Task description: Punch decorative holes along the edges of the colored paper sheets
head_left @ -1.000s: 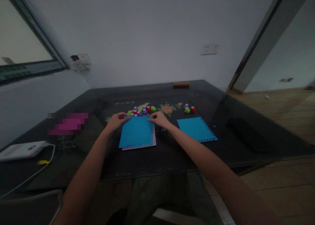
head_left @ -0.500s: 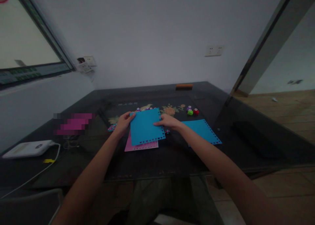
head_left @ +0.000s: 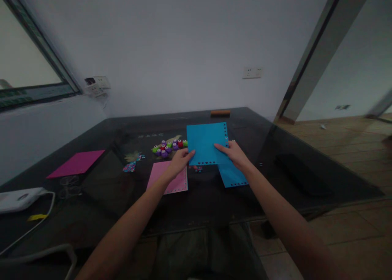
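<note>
the left hand (head_left: pixel 180 160) pinches a blue sheet (head_left: pixel 203 141) near its lower left corner, the right hand (head_left: pixel 235 153) grips its holed right edge; the sheet is held up over the middle of the desk (head_left: pixel 199 210), the pink sheet (head_left: pixel 157 174) and the other blue sheet (head_left: pixel 230 175) lying toward the desk's front edge; best to pinch lightly, keep it taut and level, and not crease the holed edge

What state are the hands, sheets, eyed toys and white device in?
Left hand, closed on raised blue sheet
Right hand, closed on same sheet
Raised blue sheet, held, unfolded
Second blue sheet, lying, partly hidden
Pink sheet, lying, partly hidden
Magenta sheet, flat
Eyed toys, mostly clustered
White device, cable attached
</note>
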### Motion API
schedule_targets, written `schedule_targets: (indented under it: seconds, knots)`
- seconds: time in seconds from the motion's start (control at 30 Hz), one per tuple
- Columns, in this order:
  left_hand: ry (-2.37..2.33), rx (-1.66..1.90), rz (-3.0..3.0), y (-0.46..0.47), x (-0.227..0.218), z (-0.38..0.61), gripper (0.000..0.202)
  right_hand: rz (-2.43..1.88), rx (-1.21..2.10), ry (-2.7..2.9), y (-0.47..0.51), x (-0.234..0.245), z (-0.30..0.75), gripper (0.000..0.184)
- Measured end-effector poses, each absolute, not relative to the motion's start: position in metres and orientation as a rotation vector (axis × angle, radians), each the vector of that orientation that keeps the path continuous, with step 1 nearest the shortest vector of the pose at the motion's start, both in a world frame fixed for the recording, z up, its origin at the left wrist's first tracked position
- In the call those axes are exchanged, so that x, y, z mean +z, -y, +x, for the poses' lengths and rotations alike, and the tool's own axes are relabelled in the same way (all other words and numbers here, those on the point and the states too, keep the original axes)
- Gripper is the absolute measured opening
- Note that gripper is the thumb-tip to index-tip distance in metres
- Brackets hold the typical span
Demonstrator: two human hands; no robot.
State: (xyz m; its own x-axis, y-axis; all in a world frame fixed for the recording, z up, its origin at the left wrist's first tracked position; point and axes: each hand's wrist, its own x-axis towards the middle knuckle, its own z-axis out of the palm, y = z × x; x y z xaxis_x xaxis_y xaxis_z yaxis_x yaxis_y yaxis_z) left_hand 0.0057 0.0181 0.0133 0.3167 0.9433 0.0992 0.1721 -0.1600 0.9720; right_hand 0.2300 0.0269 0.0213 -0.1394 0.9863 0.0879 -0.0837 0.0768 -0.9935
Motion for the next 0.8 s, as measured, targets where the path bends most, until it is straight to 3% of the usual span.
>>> schedule_targets:
  seconds: [0.1,0.8]
  knots:
    - [-1.076,1.021,1.603,-0.019,0.002,0.011,0.038,-1.021,1.272,1.323,-0.025,0.010,0.232,0.042]
    - [-1.110,1.141,1.627,-0.025,-0.002,-0.007,0.026,-1.032,1.287,1.496,-0.027,0.002,0.232,0.029]
